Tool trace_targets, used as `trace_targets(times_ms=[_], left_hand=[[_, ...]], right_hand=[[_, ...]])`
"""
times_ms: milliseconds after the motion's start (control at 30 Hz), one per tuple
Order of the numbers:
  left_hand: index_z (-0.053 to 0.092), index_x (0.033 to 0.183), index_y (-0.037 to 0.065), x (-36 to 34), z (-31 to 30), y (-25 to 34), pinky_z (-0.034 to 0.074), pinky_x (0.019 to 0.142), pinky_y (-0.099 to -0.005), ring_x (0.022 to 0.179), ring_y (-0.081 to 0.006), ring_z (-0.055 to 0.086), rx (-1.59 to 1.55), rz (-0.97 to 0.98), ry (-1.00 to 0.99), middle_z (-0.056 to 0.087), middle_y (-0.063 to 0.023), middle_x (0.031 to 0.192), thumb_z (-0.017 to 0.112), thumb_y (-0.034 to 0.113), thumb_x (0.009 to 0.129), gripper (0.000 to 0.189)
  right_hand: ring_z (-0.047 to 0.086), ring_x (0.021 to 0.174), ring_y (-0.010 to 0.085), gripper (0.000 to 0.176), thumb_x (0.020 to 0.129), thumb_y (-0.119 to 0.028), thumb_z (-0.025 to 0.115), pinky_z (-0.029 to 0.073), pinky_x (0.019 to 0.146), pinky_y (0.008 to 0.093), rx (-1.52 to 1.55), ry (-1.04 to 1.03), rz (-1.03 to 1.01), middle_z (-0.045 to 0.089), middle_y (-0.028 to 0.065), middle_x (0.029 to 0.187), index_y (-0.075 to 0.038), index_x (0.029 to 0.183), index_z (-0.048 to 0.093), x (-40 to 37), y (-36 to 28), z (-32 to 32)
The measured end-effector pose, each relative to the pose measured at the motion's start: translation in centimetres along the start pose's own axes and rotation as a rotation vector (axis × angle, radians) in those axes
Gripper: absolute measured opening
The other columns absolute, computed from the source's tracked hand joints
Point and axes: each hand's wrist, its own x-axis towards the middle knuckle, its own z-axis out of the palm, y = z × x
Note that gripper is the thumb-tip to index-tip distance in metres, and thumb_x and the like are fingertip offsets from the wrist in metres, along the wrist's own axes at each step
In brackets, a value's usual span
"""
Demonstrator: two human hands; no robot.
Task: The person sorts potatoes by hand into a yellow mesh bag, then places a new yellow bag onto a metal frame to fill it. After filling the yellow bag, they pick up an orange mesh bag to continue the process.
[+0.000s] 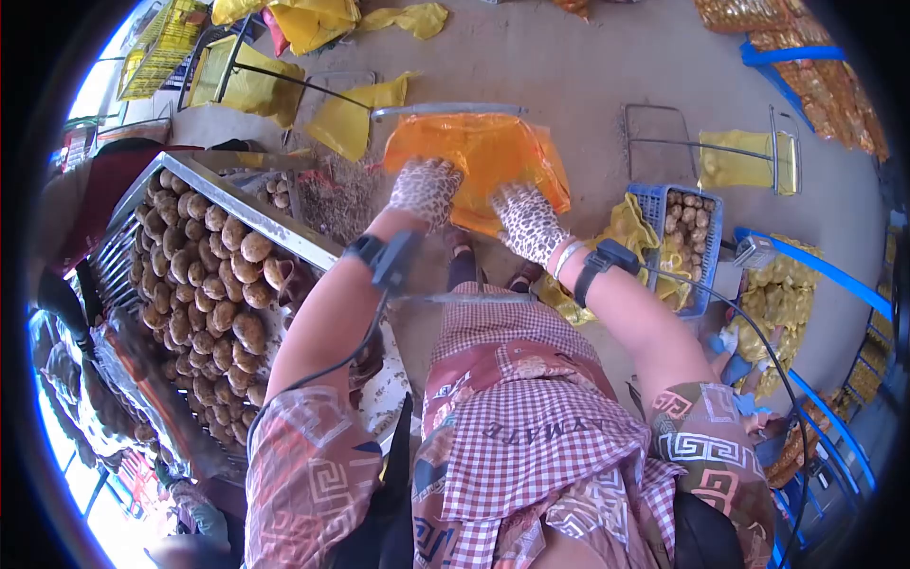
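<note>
An orange mesh bag [483, 152] hangs spread out from a metal bar [445, 109] in front of me. My left hand [425, 192], in a leopard-print glove, is closed on the bag's left side. On the opposite side, my right hand [527, 220] wears a matching glove and grips the bag's near right edge. The fingertips of both hands are partly hidden against the orange mesh.
To the left, a metal-edged slatted table [256, 213] bears many potatoes [213, 313], with another person [90, 213] beside it. A blue crate [706, 296] of potatoes stands at right. Yellow mesh bags [346, 123] and wire stands [654, 142] are farther off.
</note>
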Motion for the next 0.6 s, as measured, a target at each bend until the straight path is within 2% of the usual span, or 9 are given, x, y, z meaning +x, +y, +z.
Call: trace_targets(times_ms=[67, 100, 133, 233, 267, 400, 467, 533, 600], left_hand=[[0.058, 0.119, 0.007, 0.1, 4.1, -0.6, 0.037, 0.102, -0.0439, 0.12, -0.0288, 0.049, 0.009, -0.081, -0.003, 0.054, -0.0156, 0.125, 0.054, 0.02, 0.083, 0.038], [0.058, 0.12, 0.005, 0.5, 6.5, -1.3, 0.034, 0.104, -0.0443, 0.12, -0.0297, 0.048, 0.031, -0.165, 0.015, 0.054, -0.0174, 0.125, 0.056, 0.017, 0.082, 0.04], [0.054, 0.125, 0.005, 1.5, 10.0, -3.0, 0.029, 0.107, -0.0457, 0.127, -0.0311, 0.042, -0.15, -0.226, -0.059, 0.048, -0.0185, 0.133, 0.053, 0.022, 0.085, 0.044], [0.048, 0.132, 0.004, -0.1, 15.1, -3.7, 0.024, 0.11, -0.0464, 0.134, -0.032, 0.034, 0.129, -0.09, -0.042, 0.04, -0.0184, 0.141, 0.05, 0.031, 0.087, 0.053], [0.043, 0.137, 0.008, -0.2, 15.7, -3.3, 0.021, 0.112, -0.0485, 0.137, -0.0319, 0.028, 0.154, -0.146, -0.185, 0.034, -0.0166, 0.147, 0.05, 0.037, 0.087, 0.058], [0.043, 0.138, 0.013, -4.2, 5.0, 0.1, 0.019, 0.111, -0.0511, 0.137, -0.0295, 0.031, -0.058, -0.125, -0.277, 0.036, -0.0148, 0.146, 0.049, 0.037, 0.088, 0.056], [0.048, 0.134, 0.015, -6.2, -0.4, 2.1, 0.018, 0.111, -0.0534, 0.134, -0.0281, 0.035, 0.018, -0.074, -0.471, 0.044, -0.0124, 0.141, 0.05, 0.037, 0.087, 0.051], [0.049, 0.133, 0.016, -8.4, 0.4, 2.0, 0.016, 0.112, -0.0542, 0.133, -0.0267, 0.037, 0.076, -0.059, -0.45, 0.047, -0.01, 0.138, 0.053, 0.039, 0.086, 0.053], [0.05, 0.132, 0.016, -9.8, 0.1, 2.3, 0.015, 0.113, -0.0551, 0.132, -0.0253, 0.039, 0.134, -0.039, -0.433, 0.05, -0.0075, 0.135, 0.056, 0.041, 0.085, 0.054]], right_hand=[[0.039, 0.131, 0.0333, 0.066, 0.085, -0.036, 0.059, 0.024, 0.112, 0.0457, -0.028, -0.021, 0.056, 0.046, 0.0216, 0.136, -0.001, 0.137, 0.04, -0.6, 1.4, 1.8], [0.044, 0.125, 0.0347, 0.067, 0.085, -0.036, 0.061, 0.027, 0.11, 0.0459, 0.043, -0.195, 0.154, 0.051, 0.0212, 0.13, -0.001, 0.138, 0.039, -1.1, 2.2, 1.5], [0.05, 0.12, 0.0361, 0.068, 0.084, -0.036, 0.062, 0.029, 0.109, 0.0462, 0.112, -0.369, 0.25, 0.057, 0.0208, 0.123, -0.002, 0.139, 0.038, -1.6, 2.9, 1.3], [0.05, 0.119, 0.037, 0.066, 0.083, -0.033, 0.064, 0.033, 0.107, 0.0451, 0.083, -0.338, 0.142, 0.057, 0.0194, 0.123, -0.006, 0.139, 0.04, -3.9, 3.3, 0.9], [0.05, 0.119, 0.037, 0.066, 0.083, -0.033, 0.064, 0.033, 0.107, 0.0451, 0.083, -0.323, 0.147, 0.057, 0.0194, 0.123, -0.006, 0.139, 0.04, -4.6, 3.3, 0.6], [0.052, 0.117, 0.0343, 0.048, 0.089, -0.022, 0.054, 0.033, 0.107, 0.044, 0.129, -0.149, 0.019, 0.06, 0.0155, 0.119, -0.01, 0.135, 0.046, -8.0, 3.0, -0.3], [0.053, 0.116, 0.0335, 0.045, 0.09, -0.021, 0.053, 0.034, 0.106, 0.044, 0.135, -0.13, 0.03, 0.061, 0.0154, 0.118, -0.009, 0.133, 0.049, -9.1, 3.0, -1.5], [0.054, 0.113, 0.0319, 0.035, 0.09, -0.02, 0.051, 0.036, 0.104, 0.0439, 0.142, -0.041, 0.016, 0.062, 0.0154, 0.113, -0.008, 0.123, 0.057, -9.9, 2.8, -0.7], [0.054, 0.113, 0.0319, 0.033, 0.09, -0.02, 0.051, 0.036, 0.104, 0.0438, 0.14, -0.084, -0.028, 0.063, 0.0153, 0.112, -0.008, 0.12, 0.059, -10.4, 2.1, -1.5]])
